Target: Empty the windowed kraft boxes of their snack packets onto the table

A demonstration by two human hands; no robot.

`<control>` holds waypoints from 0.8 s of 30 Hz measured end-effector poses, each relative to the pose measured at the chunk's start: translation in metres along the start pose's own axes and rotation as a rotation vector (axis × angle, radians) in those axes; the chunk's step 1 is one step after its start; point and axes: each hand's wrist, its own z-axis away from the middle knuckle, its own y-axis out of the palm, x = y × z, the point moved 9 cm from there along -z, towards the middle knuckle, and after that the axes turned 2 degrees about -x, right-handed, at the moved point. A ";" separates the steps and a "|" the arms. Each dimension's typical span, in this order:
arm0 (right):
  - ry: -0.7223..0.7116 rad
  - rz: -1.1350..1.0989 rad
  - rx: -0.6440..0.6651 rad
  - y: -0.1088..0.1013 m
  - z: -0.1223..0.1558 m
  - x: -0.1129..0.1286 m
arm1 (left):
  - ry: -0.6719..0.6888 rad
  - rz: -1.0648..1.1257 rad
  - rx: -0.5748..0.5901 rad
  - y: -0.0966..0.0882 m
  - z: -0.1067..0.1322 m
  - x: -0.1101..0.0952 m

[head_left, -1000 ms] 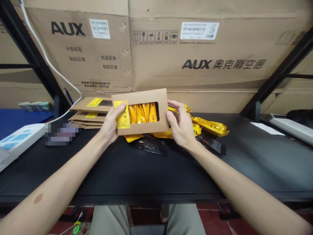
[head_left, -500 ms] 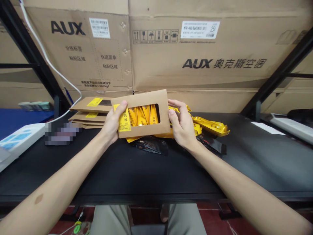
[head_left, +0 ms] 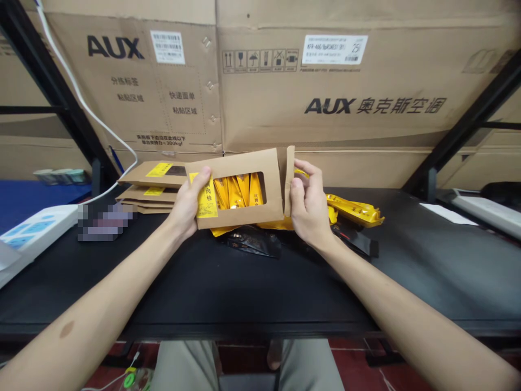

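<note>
- Fingers [head_left: 300, 175] of the right hand [head_left: 310, 213] are pinching the raised end flap [head_left: 288, 179] of a kraft-paper window sleeve [head_left: 240, 163]; the left hand's [head_left: 185, 205] thumb is pressing on its yellow label [head_left: 207, 198], its other fingers apparently curling behind.
- The sleeve is hovering above loose yellow sachets [head_left: 354, 212] on a black table [head_left: 244, 288].
- A hard pull could be tearing the flap; tilting could be tipping contents out.
- Open tabletop is lying nearer the person, with stacked sleeves [head_left: 150, 190] crowding the left edge.

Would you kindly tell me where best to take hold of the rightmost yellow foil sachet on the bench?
Pinch the yellow foil sachet at its free right end, coming from the right and above: it lies flat on the black bench, and that end sticks out clear of the pile, away from the held kraft window box.
</note>
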 end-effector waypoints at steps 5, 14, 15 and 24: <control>0.025 0.031 0.009 -0.002 -0.001 0.003 | 0.007 0.008 -0.025 -0.004 -0.002 -0.002; -0.015 0.269 -0.048 -0.014 -0.010 -0.009 | 0.087 0.019 -0.089 -0.012 -0.005 -0.013; -0.016 0.318 -0.062 -0.014 -0.010 -0.011 | 0.100 0.023 -0.097 -0.012 -0.005 -0.014; -0.241 0.205 0.051 0.010 0.002 0.041 | 0.193 0.037 -0.155 -0.014 -0.004 -0.022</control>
